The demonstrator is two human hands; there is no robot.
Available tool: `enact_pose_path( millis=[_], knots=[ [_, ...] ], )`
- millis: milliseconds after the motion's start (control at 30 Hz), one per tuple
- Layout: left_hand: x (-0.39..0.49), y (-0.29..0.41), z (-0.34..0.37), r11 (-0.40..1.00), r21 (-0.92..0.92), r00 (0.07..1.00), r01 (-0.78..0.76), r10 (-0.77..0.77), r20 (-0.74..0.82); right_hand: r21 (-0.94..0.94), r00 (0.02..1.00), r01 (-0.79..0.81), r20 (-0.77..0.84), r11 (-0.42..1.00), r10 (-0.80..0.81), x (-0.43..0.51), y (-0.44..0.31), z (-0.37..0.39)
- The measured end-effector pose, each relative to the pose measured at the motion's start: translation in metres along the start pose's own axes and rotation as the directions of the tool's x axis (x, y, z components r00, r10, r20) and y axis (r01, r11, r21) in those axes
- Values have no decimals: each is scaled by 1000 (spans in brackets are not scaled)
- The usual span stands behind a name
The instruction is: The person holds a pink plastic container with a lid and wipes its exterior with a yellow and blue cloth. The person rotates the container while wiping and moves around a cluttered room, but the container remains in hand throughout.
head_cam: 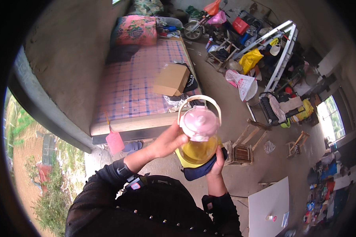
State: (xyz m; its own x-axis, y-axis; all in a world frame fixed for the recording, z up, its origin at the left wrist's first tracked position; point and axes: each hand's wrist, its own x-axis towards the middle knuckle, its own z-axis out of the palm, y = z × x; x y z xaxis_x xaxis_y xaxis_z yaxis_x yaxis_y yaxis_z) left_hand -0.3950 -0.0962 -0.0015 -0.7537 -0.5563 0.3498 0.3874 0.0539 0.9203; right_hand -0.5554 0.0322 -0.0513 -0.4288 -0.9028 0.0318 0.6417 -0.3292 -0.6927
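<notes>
A clear plastic jug (199, 151) with a pink lid and a cream carrying handle is held up in front of my body. My left hand (169, 141) grips its upper left side, just under the lid. My right hand (217, 162) supports it from the lower right, with a dark blue and yellow cloth item (197, 171) between palm and jug. The jug's wall looks yellowish; whether that is liquid or the yellow item seen through it, I cannot tell. The lid is on and the handle stands upright.
Ahead is a bed (136, 80) with a cardboard box (171, 78); a pink fly swatter (115, 142) hangs at its near edge. Wooden stools (240, 154), a folded ladder (281, 56), bags and a motorcycle (193, 29) stand right. A white board (268, 207) lies lower right.
</notes>
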Motion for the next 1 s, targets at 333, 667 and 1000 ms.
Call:
enact_pose_path(
  millis=[333, 667, 1000],
  knots=[
    [-17, 10, -17, 991, 127, 994, 28, -15, -104, -679, 872, 450, 473, 580, -123, 0, 18, 20],
    [-32, 16, -43, 996, 88, 999, 8, -13, 48, -551, 749, 87, 586, 830, 310, 55, -14, 64],
    [-44, 23, -90, 998, 46, 989, 38, -31, -147, -663, 782, 467, 618, 585, 75, 47, 51, 82]
  ],
)
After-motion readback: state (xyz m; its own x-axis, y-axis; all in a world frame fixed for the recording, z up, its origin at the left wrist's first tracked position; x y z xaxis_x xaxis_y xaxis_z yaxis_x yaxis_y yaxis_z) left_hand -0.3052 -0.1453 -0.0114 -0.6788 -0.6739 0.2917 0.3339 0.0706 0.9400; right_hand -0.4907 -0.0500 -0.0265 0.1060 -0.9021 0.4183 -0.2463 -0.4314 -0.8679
